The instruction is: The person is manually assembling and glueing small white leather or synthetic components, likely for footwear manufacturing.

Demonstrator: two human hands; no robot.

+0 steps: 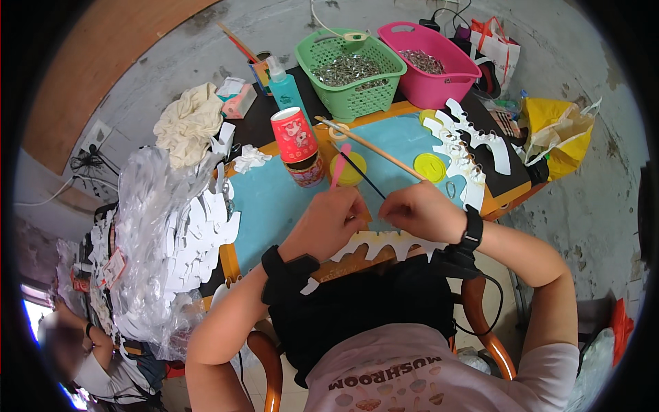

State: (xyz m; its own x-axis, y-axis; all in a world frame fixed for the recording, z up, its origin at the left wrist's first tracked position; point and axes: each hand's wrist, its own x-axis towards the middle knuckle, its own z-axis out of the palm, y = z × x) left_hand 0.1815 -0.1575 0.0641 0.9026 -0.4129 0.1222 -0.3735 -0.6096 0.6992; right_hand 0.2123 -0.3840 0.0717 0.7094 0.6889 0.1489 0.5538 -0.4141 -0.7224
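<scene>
My left hand (326,221) and my right hand (422,211) are close together over the near edge of the blue table mat (264,213). Both have curled, pinching fingers; whatever lies between the fingertips is too small or hidden to make out. Just below them, a white scalloped strip (386,239) lies along the table's front edge. A thin black stick (364,175) ends at my right fingertips, and I cannot tell whether they touch it. Farther off lie a long wooden stick (374,150), a pink handle (340,167) by a yellow round lid (353,172), and another yellow lid (430,167).
White scalloped strips with small rings (461,154) lie at the right. A red paper cup (294,134) stands on a tin, near a blue pump bottle (285,93). Green (350,96) and pink (439,82) baskets hold metal pieces. White cutouts (202,230) and plastic pile up left, near another person.
</scene>
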